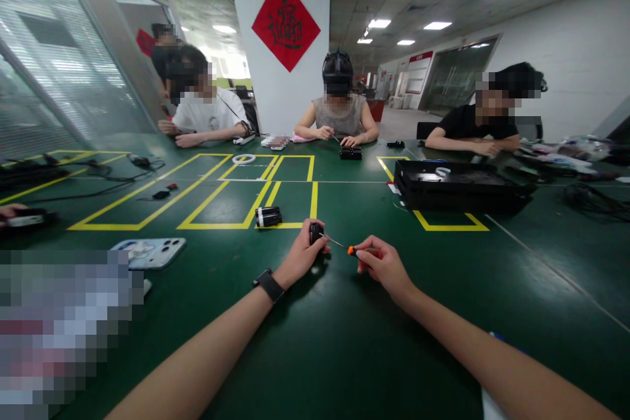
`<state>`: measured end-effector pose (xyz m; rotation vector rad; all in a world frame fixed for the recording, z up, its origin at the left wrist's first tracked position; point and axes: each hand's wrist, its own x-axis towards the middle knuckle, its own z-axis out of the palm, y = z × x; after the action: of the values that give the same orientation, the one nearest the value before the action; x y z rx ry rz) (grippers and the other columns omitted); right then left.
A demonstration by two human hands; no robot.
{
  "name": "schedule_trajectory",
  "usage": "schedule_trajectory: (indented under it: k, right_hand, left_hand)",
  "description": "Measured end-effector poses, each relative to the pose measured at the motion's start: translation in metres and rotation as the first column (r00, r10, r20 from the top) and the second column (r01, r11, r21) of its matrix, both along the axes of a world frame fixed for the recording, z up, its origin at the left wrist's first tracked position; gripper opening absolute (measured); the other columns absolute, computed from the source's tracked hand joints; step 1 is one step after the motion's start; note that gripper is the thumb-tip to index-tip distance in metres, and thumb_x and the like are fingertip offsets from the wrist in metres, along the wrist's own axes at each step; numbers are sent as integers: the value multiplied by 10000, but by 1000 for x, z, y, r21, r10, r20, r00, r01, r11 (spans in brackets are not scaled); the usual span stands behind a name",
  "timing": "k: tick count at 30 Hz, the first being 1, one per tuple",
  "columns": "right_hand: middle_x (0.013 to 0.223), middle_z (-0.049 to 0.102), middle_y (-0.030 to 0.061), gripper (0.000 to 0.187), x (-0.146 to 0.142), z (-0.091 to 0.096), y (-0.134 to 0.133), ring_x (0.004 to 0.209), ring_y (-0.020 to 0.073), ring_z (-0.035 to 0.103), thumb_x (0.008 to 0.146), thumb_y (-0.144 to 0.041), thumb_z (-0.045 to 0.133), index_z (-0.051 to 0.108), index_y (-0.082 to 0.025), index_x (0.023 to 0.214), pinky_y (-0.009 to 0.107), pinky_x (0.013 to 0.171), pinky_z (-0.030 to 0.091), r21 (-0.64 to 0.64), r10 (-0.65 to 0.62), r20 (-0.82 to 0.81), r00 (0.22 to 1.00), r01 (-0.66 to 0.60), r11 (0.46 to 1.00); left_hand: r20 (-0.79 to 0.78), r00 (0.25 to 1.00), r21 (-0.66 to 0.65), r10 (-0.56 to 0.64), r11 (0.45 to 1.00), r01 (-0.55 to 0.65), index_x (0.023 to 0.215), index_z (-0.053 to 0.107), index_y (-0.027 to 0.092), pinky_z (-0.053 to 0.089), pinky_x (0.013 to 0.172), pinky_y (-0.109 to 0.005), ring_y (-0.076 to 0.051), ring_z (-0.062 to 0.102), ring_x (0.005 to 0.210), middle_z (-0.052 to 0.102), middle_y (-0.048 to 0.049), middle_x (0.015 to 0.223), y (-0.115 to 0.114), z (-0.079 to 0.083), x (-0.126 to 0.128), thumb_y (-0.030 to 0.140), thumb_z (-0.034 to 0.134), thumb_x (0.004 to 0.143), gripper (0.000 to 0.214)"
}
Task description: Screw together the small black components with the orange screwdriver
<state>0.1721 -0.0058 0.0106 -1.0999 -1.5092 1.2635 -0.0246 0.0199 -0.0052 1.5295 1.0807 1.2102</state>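
Note:
My left hand (301, 254) is closed around a small black part (315, 233) that it holds down on the green table (344, 341). My right hand (381, 264) pinches a small screwdriver with an orange handle (351, 250). Its thin metal shaft points left, with the tip at the black part. A black watch sits on my left wrist. A second small black and silver part (268, 216) lies on the table just beyond my left hand, on a yellow marking line.
A phone in a light case (150, 252) lies at the left. A black tray (457, 185) stands at the right rear. Three people sit at the far side, working with their hands. Cables (98, 177) run along the left rear.

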Motion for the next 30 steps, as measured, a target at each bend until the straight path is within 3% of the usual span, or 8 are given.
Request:
schedule_trajectory:
  k: [4,6,11,15,19,21,26,30]
  right_hand:
    - [722,627,14,162,1,-1,0,611,116,561,749,-298,556,576,-176,853,216,524,413,135,-61,115,992,45,990]
    - [850,641,32,182,3,-1,0,755,151,585,743,-295,570,591,-183,885,266,654,450,204,-87,205,975,45,978]
    - [971,621,42,215,9,2,2,892,169,557,802,-278,515,608,-198,979,318,825,406,320,-85,456,886,-75,944]
    - [948,592,55,232,10,0,7,914,177,514,845,-289,464,608,-195,1000,315,824,387,375,-119,579,806,-134,917]
    - [915,572,60,300,7,-2,8,894,172,499,904,-278,335,611,-196,989,315,811,377,373,-142,623,769,-133,918]
    - [926,566,59,276,7,-3,7,904,177,497,895,-271,353,607,-200,977,324,815,374,381,-164,623,765,-114,917]
    - [998,555,52,203,6,-2,5,934,176,503,824,-262,489,559,-202,1005,324,840,391,383,-140,517,844,-82,920]
    - [1016,556,59,262,6,-2,7,985,171,490,896,-286,352,575,-200,1002,326,898,367,377,-118,489,864,-87,922]
  left_hand:
    - [-47,998,74,41,997,-37,1132,403,231,458,749,-274,-115,587,758,583,-11,915,0,3,-2,216,494,784,360]
    - [-98,992,120,83,990,-71,1119,435,227,435,792,-283,-128,572,812,591,-10,917,0,5,-3,202,510,772,356]
    - [-182,978,189,101,980,-66,942,499,192,418,809,-289,-140,551,835,574,-5,877,2,7,-4,163,520,748,197]
    - [-198,976,209,91,977,-49,880,491,188,412,803,-276,-133,536,821,554,4,855,3,5,-3,153,526,737,152]
    - [-177,981,168,75,985,-45,919,481,195,414,787,-263,-131,525,813,544,6,857,1,6,-2,197,529,753,173]
    - [-186,978,156,93,986,-64,934,482,197,412,769,-250,-129,513,806,537,4,862,0,7,-2,256,509,783,164]
    - [-210,971,162,118,983,-84,919,495,196,400,753,-241,-132,498,789,535,-2,855,0,7,-2,368,423,845,201]
    - [-144,987,141,76,988,-56,951,479,200,404,788,-257,-142,514,831,549,-12,867,1,2,-2,378,398,859,216]
